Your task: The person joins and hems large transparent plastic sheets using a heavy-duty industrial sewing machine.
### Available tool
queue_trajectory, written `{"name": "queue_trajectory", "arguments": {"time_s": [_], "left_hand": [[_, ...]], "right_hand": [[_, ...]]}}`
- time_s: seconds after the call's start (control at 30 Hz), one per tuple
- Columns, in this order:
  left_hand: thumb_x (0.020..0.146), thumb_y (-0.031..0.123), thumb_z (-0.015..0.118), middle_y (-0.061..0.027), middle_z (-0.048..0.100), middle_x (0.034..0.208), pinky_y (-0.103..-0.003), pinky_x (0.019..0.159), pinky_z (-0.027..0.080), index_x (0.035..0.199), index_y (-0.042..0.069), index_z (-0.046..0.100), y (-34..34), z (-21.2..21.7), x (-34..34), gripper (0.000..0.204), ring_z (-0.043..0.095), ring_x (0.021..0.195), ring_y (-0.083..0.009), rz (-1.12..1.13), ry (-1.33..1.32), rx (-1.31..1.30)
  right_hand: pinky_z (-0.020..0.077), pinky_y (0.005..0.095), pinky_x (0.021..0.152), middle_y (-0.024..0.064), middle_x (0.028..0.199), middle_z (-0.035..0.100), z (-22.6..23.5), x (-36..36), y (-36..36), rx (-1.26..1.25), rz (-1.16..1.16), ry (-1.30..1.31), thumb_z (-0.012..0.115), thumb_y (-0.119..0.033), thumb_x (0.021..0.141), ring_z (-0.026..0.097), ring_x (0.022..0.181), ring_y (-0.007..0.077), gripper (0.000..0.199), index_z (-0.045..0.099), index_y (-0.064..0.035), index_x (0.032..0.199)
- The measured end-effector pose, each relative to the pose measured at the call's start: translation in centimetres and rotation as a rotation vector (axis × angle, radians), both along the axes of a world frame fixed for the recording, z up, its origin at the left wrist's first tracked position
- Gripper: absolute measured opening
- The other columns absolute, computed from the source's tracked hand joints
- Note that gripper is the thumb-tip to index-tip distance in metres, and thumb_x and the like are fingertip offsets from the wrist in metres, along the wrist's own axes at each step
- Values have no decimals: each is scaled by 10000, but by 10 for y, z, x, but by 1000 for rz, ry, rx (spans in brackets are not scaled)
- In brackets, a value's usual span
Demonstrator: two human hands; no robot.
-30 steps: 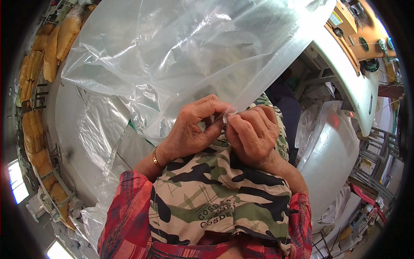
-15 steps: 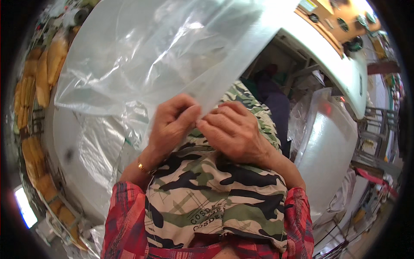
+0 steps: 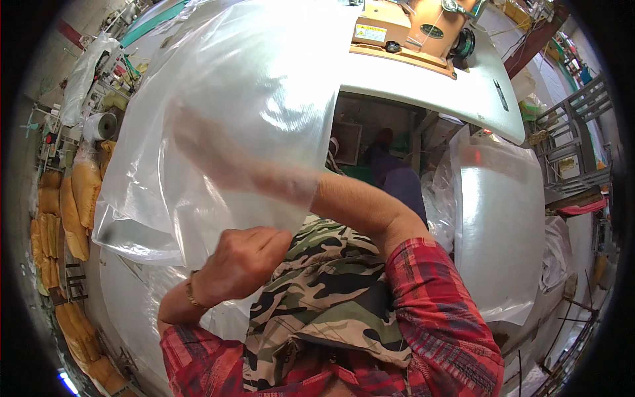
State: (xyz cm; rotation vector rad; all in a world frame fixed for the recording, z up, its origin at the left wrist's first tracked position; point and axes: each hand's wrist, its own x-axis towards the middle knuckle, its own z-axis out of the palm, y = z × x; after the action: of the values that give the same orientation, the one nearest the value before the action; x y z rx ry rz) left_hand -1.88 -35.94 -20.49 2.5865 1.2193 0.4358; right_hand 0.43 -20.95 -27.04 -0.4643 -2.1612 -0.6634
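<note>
1. My right hand (image 3: 198,142) has gone from pinching the bag's edge in front of my chest to being pushed up inside the large clear plastic bag (image 3: 231,112); half a second ago both hands met at the rim, now only the right forearm shows bare below the bag's mouth, and the hand itself is a blurred shape behind the film; I cannot tell how far its fingers are spread.

2. My left hand (image 3: 241,261) has stayed at the bag's lower edge; it is curled nearly closed, thumb and fingers gripping the plastic rim just below the mouth.

3. The bag has lifted and ballooned; it now hangs open above my left hand and covers much of the white sewing-machine tabletop (image 3: 423,86) behind it; before, it lay flatter with its mouth pressed together.

4. I judge from this that the mouth has been separated and the bag is open, with my arm holding its walls apart.

5. The camouflage-patterned cloth (image 3: 317,291) lies against my chest, directly below the bag's mouth and just beside my left hand, not yet inside the bag.

6. To the right of the bag, past my right forearm, stands a tall clear plastic-wrapped bundle (image 3: 496,225), well apart from both hands.
</note>
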Motion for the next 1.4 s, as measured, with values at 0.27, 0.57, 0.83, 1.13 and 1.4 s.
{"name": "queue_trajectory", "arguments": {"time_s": [0.27, 0.57, 0.83, 1.13, 1.4], "left_hand": [[862, 46, 661, -121, 611, 719, -387, 529, 473, 868, 41, 615, 9, -154, 17, 46, 612, 610, -296, 405, -280, 55], [930, 133, 672, 5, 617, 638, -235, 519, 404, 848, 0, 666, 4, -200, 28, 156, 536, 583, -51, 833, -949, -557], [912, 123, 711, 21, 629, 745, -179, 547, 398, 935, -13, 671, -1, -181, 25, 144, 528, 615, -31, 840, -1321, -1029], [908, 173, 736, 31, 612, 739, -169, 548, 384, 961, -35, 670, -2, -174, 16, 224, 517, 643, -16, 740, -1296, -1137], [816, 111, 747, -115, 675, 955, -366, 653, 514, 1235, 37, 567, -16, -145, 34, 463, 669, 797, -281, 674, -501, -126]], "right_hand": [[516, 393, 869, 154, 1032, 682, -177, 103, -2, -1543, 457, 294, 589, -193, 945, 658, 997, 281, 267, 660, -50, 1159], [456, 427, 934, 53, 1060, 653, -84, 203, 12, -795, 323, -272, 690, -107, 808, 603, 1038, 259, 215, 672, -102, 1022], [257, 496, 1174, -9, 1198, 614, -80, 185, 1, -609, 466, -599, 636, -155, 809, 477, 1265, 188, 288, 677, -164, 1095], [278, 506, 1158, -13, 1054, 605, -77, 180, -6, -653, 551, -682, 647, -151, 792, 518, 1148, 175, 199, 662, -150, 991], [320, 490, 1116, 9, 1038, 618, -68, 179, -17, -626, 522, -667, 655, -157, 783, 533, 1110, 180, 197, 686, -125, 975]]}}
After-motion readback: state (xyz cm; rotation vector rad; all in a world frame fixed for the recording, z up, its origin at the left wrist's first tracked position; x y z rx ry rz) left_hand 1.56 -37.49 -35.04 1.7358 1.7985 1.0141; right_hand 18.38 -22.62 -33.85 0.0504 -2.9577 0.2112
